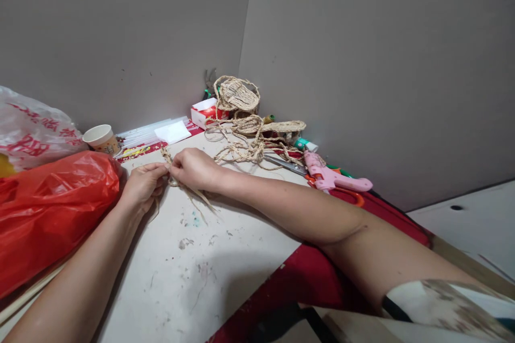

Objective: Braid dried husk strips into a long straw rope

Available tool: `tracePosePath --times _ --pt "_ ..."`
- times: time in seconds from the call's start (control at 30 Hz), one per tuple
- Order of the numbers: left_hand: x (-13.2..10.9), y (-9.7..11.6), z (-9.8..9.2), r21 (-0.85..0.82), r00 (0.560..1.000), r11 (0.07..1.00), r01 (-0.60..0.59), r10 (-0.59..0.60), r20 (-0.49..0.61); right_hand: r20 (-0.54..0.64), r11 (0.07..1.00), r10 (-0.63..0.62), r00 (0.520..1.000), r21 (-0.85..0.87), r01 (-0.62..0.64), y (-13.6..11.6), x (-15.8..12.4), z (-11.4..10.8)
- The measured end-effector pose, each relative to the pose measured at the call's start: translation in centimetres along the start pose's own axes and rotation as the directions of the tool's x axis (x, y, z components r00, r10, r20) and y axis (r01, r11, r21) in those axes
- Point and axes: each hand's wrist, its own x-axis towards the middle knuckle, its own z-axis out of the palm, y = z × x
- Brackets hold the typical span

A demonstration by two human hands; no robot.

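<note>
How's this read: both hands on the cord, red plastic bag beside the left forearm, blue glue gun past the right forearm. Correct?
No: the glue gun past the right forearm is pink, not blue, per the head view. Left hand and right hand are on the cord, red plastic bag beside the left forearm: correct.

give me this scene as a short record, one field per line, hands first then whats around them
left grip: pinched on fibre strands, fingertips close to the other hand
right grip: closed on the strands, loose ends trailing below it
surface: pale, stained board
behind the hands: coiled braided rope, red-and-white box
right side: scissors, pink glue gun
left side: red plastic bag, paper cup
unclear: exactly how the fingers hold the strands
</note>
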Motion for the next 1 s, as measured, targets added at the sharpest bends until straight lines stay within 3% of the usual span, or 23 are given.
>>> tracePosePath --times 0.17,0.33,0.47,0.57,0.67,0.77,0.87,0.93,1.0 --pt "-0.1 0.0 0.0 -0.022 1.000 1.000 0.007 -0.007 0.024 -0.008 0.924 -0.145 0.989 -0.359 0.133 -0.7 -0.9 0.4" --pt "0.3 -0.4 -0.4 -0.026 0.996 1.000 -0.013 0.015 0.086 0.035 0.859 -0.229 0.973 -0.463 0.219 -0.9 -1.3 1.0" --pt "0.7 -0.7 -0.6 -0.052 0.997 0.999 -0.005 0.009 0.075 0.102 0.814 -0.352 0.930 -0.457 0.358 -1.0 -1.8 1.8" --pt "1.0 -0.7 -0.7 -0.077 0.997 0.997 0.031 -0.025 0.079 0.175 0.811 -0.391 0.904 -0.398 0.428 -1.2 -2.1 1.7" --pt "1.1 -0.4 -1.0 -0.112 0.996 0.993 0.045 -0.036 0.082 0.147 0.891 -0.350 0.925 -0.252 0.377 -1.3 -2.0 0.1" --pt "1.2 0.0 -1.2 -0.149 0.994 0.987 0.059 -0.044 0.101 -0.101 0.970 -0.232 0.967 -0.099 0.223 -0.8 -1.1 -1.9" --pt "1.3 0.3 -1.2 -0.158 0.990 0.984 0.086 -0.067 0.121 -0.300 0.989 -0.121 0.946 0.051 0.142 0.3 0.3 -2.5" --pt "1.3 0.4 -1.2 -0.163 0.989 0.982 0.095 -0.076 0.124 -0.222 0.975 -0.063 0.973 0.194 0.107 0.9 1.0 -1.9" --pt "1.2 0.4 -1.2 -0.170 0.989 0.981 0.099 -0.078 0.123 -0.011 0.930 0.003 1.000 0.367 0.001 1.2 1.4 -1.0"
